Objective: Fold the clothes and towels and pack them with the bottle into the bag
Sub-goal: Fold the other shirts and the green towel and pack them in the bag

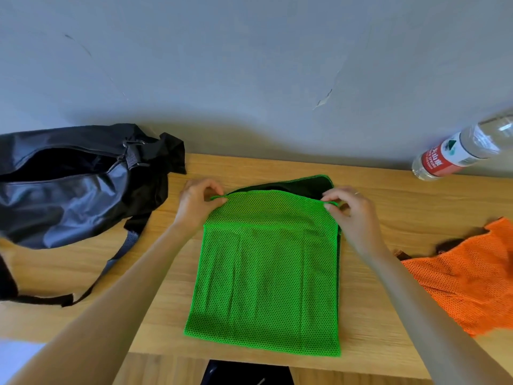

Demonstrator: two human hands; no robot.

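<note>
A green mesh towel [266, 273] lies folded over on the wooden table [388, 195], its dark underside showing at the far edge. My left hand [198, 201] pinches the folded layer's far left corner. My right hand [351, 209] pinches its far right corner. A black bag [69, 187] sits at the left with its zip open. A clear water bottle [455, 151] with a red and white label stands at the far right against the wall. An orange mesh cloth [472, 276] lies crumpled at the right edge.
A grey wall [249, 65] rises directly behind the table. The bag's strap [111, 265] trails across the table toward its near left edge. A dark object [247, 373] shows below the table's front edge.
</note>
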